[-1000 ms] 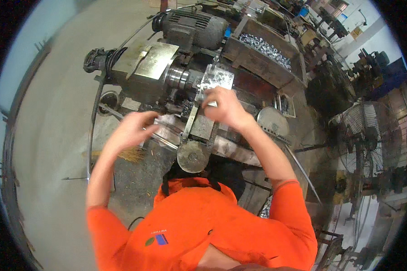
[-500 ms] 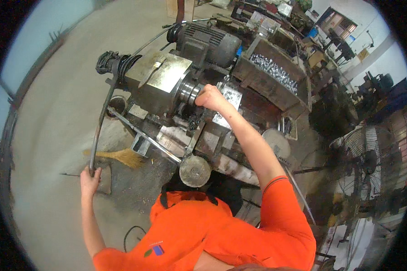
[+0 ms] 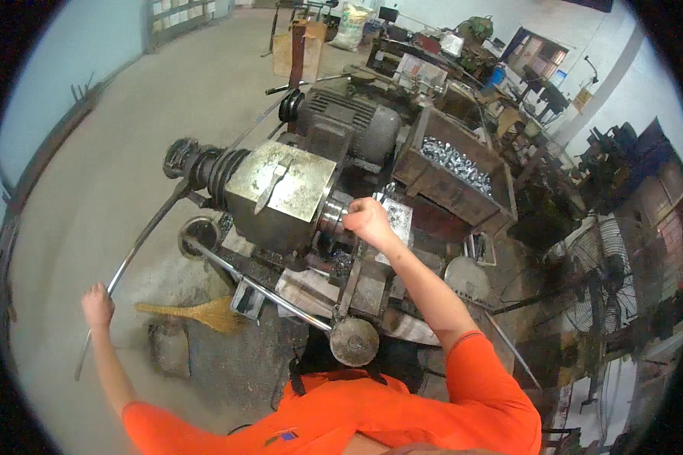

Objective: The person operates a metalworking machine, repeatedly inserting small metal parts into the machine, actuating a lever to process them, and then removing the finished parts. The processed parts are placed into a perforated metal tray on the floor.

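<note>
My left hand point(image 3: 97, 305) is closed round a long metal lever point(image 3: 135, 249), which runs up to the pulley end of a small lathe point(image 3: 239, 212). The lever's free end sticks out below my fist. At the other end of the headstock, my right hand point(image 3: 368, 220) is held with curled fingers against the shiny chuck point(image 3: 332, 215). Anything between those fingers is hidden. A flat metal tool point(image 3: 273, 186) lies on the headstock's greasy top plate. Below the chuck are dark shavings, and a bright bar point(image 3: 262, 284) slopes down to a round disc point(image 3: 354, 341).
Behind the lathe sits a large motor point(image 3: 349, 125). To its right stands a wooden box point(image 3: 451, 186) of shiny metal parts. A straw broom point(image 3: 197, 311) and a dustpan point(image 3: 169, 349) lie on the floor at left. A fan point(image 3: 603, 265) stands at far right.
My left hand has swung the lever outward to the left, away from the machine. My right hand stays at the chuck. The whole view has shifted, with the lathe now lower and further right.
</note>
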### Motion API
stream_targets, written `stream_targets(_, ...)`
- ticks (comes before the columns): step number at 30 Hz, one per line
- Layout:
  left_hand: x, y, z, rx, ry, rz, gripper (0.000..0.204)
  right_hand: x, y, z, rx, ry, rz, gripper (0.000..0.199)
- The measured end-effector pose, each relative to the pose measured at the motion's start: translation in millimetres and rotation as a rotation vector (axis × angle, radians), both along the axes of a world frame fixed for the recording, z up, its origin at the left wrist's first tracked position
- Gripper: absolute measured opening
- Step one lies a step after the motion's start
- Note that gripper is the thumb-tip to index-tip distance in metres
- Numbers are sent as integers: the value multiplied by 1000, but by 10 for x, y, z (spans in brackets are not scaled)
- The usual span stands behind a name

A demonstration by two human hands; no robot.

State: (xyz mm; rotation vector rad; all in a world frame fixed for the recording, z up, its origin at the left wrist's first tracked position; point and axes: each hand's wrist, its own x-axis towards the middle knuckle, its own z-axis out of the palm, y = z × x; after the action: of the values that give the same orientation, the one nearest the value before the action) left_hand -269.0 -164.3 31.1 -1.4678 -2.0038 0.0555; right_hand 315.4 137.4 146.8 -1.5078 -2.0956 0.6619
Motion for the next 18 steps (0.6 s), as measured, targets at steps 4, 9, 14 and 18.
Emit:
stream_targets(4,91,136,118,-150,-254,194,16,147,4,-83,105,-64,52,19)
stream_targets(9,523,377,177,20,-572,572,30,318,-825,703,629,-148,395,25)
stream_targets(14,1801,617,-161,726,-918,-204,20,595,-2054,1803,911,-31,845,14)
stream_targets(18,2331,1129,-1259,-266,-1507,98,46,731,-2591,2217,894,-68,780,16)
